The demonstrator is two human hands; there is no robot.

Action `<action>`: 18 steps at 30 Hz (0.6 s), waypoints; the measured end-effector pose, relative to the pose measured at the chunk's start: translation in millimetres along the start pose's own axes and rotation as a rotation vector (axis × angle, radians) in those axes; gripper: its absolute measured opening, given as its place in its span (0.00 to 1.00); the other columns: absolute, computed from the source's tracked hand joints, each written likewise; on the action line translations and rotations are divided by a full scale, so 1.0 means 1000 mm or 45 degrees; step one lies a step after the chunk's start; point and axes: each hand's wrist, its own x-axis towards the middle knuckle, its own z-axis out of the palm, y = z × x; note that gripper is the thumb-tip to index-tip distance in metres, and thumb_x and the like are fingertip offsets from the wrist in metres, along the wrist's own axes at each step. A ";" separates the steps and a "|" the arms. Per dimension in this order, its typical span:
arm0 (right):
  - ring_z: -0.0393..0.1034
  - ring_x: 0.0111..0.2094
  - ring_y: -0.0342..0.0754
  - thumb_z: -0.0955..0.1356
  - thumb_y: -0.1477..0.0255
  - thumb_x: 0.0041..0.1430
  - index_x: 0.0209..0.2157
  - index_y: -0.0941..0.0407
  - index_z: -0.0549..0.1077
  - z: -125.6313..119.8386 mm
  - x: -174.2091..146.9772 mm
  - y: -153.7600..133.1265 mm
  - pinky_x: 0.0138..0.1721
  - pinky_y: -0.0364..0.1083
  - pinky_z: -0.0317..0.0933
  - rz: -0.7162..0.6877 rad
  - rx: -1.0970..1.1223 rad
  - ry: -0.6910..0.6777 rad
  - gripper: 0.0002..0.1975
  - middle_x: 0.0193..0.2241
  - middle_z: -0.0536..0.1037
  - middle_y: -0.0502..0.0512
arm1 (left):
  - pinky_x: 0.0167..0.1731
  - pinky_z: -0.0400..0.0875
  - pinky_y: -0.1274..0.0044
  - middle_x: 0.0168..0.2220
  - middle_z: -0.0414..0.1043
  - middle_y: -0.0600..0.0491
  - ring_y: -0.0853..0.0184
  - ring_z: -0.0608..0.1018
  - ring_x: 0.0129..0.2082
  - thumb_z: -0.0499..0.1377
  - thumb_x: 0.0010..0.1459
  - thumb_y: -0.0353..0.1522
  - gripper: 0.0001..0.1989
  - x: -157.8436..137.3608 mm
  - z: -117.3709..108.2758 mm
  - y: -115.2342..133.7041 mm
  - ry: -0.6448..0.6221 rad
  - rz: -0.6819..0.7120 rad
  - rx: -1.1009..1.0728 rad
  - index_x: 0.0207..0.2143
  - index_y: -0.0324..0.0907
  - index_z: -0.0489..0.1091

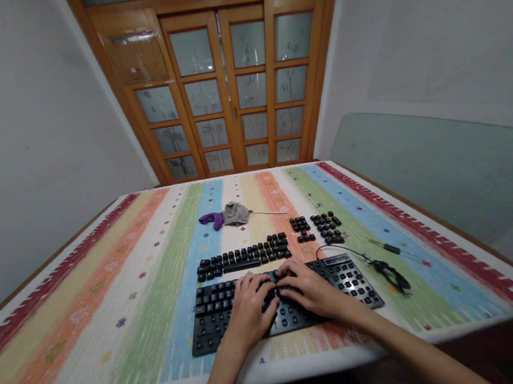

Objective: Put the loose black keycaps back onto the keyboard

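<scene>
A black keyboard (216, 333) lies near the front edge of the table. Keycaps cover its upper left rows, while bare switches show across the lower rows and on the number pad. My left hand (252, 303) rests over the middle of the board with its fingers apart. Beside it, my right hand (309, 289) bends its fingers together close to the left fingertips, over the upper middle keys. Whatever is between the right fingers is hidden. Behind the board, loose black keycaps (241, 257) stand in rows, with smaller groups of keycaps (327, 227) to the right.
A grey cloth (235, 213) and a purple item (213, 220) lie farther back, near a thin stick (269, 213). To the right are a coiled cable (390, 275) and a wire tool with a dark handle (391, 248). A striped cloth (133, 334) covers the table.
</scene>
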 end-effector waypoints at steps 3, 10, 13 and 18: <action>0.65 0.47 0.53 0.65 0.74 0.66 0.46 0.56 0.77 0.004 -0.002 0.000 0.48 0.55 0.67 -0.026 -0.024 0.035 0.10 0.43 0.71 0.61 | 0.52 0.66 0.60 0.49 0.74 0.49 0.57 0.71 0.50 0.61 0.60 0.27 0.12 0.000 0.002 -0.001 -0.018 0.001 -0.002 0.46 0.45 0.73; 0.65 0.46 0.53 0.65 0.75 0.66 0.46 0.56 0.77 0.008 -0.001 -0.004 0.47 0.55 0.67 -0.037 -0.049 0.067 0.10 0.42 0.72 0.61 | 0.51 0.66 0.60 0.48 0.74 0.49 0.57 0.71 0.49 0.60 0.60 0.27 0.10 0.000 0.005 -0.001 0.007 -0.008 0.017 0.44 0.45 0.74; 0.65 0.46 0.54 0.65 0.74 0.66 0.46 0.55 0.77 0.008 -0.001 -0.005 0.47 0.55 0.67 -0.022 -0.062 0.055 0.10 0.42 0.72 0.61 | 0.51 0.67 0.60 0.48 0.74 0.48 0.56 0.71 0.49 0.60 0.60 0.27 0.09 0.001 0.004 0.000 0.002 -0.004 0.015 0.43 0.44 0.74; 0.65 0.46 0.54 0.67 0.74 0.64 0.46 0.54 0.77 0.004 -0.002 -0.006 0.48 0.55 0.67 -0.017 -0.071 0.062 0.11 0.43 0.71 0.61 | 0.51 0.67 0.60 0.47 0.74 0.48 0.57 0.72 0.49 0.60 0.60 0.27 0.08 0.002 0.002 0.000 0.006 0.005 0.011 0.42 0.45 0.74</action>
